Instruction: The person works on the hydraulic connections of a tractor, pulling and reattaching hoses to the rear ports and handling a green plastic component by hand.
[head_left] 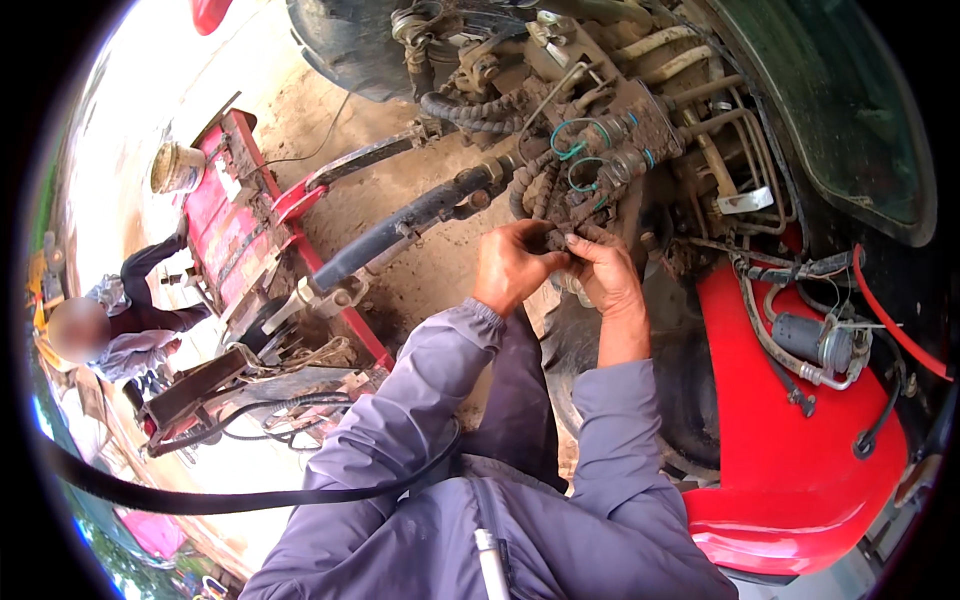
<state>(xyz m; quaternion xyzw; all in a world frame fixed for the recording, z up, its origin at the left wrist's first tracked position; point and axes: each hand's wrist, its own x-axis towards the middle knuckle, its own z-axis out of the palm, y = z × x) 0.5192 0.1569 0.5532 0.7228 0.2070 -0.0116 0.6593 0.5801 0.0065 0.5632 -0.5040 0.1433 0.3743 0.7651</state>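
My left hand (510, 264) and my right hand (606, 270) meet in front of the tractor's rear, fingers pinched together. Between their fingertips is a dark, dirt-caked hose (556, 236); its end is mostly hidden by the fingers. Just beyond, spiral-wrapped hoses (537, 188) hang in a bunch below the hydraulic couplings (622, 168). Thin green cords (572, 152) loop from those couplings. Grey sleeves cover both my forearms.
A black cylinder bar (400, 225) runs left from the tractor to a red implement (225, 195) with a bucket (178, 168) beside it. Another person (130, 320) is at the implement. A red fender (790, 430) with a grey canister (812, 342) lies right. A large tyre (350, 50) stands far off.
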